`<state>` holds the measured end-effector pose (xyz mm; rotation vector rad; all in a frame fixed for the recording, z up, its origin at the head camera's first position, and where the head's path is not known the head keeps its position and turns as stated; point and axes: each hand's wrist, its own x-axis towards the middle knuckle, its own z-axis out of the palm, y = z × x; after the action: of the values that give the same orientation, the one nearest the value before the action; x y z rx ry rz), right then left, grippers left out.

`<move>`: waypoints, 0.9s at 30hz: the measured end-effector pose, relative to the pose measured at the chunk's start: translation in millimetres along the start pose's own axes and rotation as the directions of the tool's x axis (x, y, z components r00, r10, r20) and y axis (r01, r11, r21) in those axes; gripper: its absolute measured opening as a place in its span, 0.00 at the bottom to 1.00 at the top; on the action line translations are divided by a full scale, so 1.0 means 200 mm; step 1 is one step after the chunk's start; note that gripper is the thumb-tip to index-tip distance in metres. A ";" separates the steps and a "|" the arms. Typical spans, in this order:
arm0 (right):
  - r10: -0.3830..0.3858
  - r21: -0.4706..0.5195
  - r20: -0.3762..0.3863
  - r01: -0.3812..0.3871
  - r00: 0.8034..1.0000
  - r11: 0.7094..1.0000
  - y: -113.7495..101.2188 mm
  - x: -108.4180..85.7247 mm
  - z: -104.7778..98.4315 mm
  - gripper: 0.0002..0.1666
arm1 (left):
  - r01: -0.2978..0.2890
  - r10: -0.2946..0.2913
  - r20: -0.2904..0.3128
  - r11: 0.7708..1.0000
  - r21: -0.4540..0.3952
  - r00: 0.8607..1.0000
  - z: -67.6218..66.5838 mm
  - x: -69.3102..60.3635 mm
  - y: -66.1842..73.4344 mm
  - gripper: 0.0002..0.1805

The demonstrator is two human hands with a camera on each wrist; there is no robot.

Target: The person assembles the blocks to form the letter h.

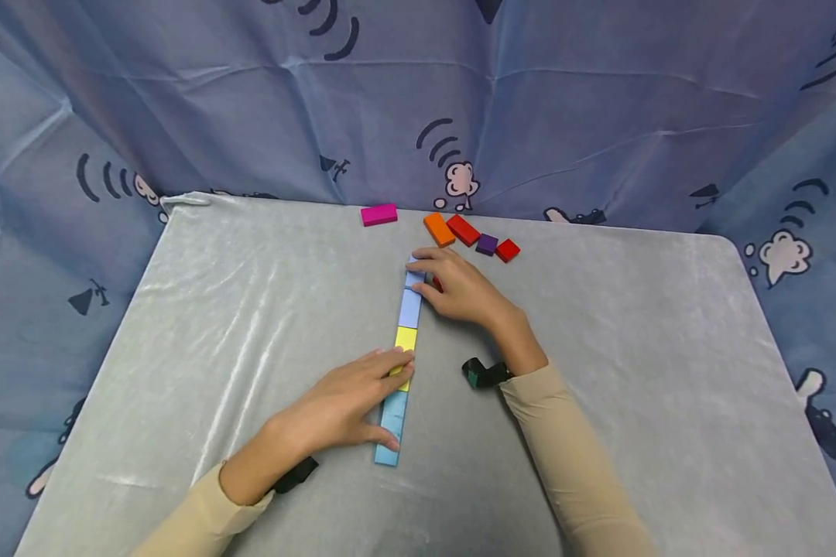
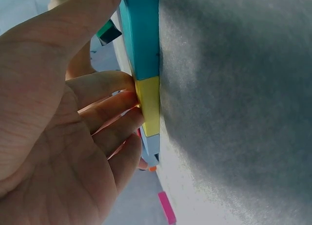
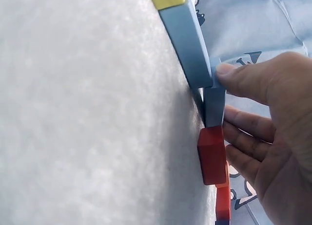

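A straight row of flat blocks runs away from the body in the head view: a blue block (image 1: 393,415), yellow (image 1: 406,338), a periwinkle block (image 1: 409,310) and a smaller periwinkle block (image 1: 414,278) at the far end. The left hand (image 1: 337,402) lies over the near part, fingertips on the yellow and thumb at the blue. Its fingers (image 2: 122,120) look fairly straight in the left wrist view. The right hand (image 1: 468,292) pinches the far block between thumb and fingers. In the right wrist view, that block (image 3: 214,105) stands slightly offset from its neighbour (image 3: 187,45).
A red block (image 3: 212,157) sits close to the right hand, partly covered in the head view. Beyond the row are magenta (image 1: 379,215), orange (image 1: 439,230), red (image 1: 463,230), purple (image 1: 487,244) and small red (image 1: 507,251) blocks. A patterned curtain hangs behind the grey tabletop (image 1: 634,325).
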<state>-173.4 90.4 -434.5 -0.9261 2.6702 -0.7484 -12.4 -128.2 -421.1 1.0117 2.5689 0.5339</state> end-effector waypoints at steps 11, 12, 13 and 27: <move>0.023 -0.022 0.018 -0.023 1.000 0.999 -0.02 -0.01 0.00 0.25 | -0.009 0.010 -0.012 1.000 0.008 1.000 0.01 0.00 0.00 0.58; 0.026 -0.025 0.019 -0.025 0.999 0.999 -0.01 -0.01 0.00 0.25 | -0.011 0.011 -0.013 1.000 0.010 1.000 0.01 0.00 0.00 0.58; 0.028 -0.026 0.019 -0.028 0.999 0.999 -0.01 -0.01 0.00 0.25 | -0.012 0.012 -0.015 1.000 0.012 1.000 0.01 0.00 0.00 0.58; -0.009 -0.051 -0.026 0.008 1.000 0.999 -0.01 -0.02 0.01 0.26 | -0.020 0.021 -0.022 0.999 0.025 1.000 0.00 -0.01 0.00 0.57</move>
<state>-168.0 91.2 -435.5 -0.9468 2.7223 -0.7019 -10.6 -128.6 -420.9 1.0474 2.5930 0.5231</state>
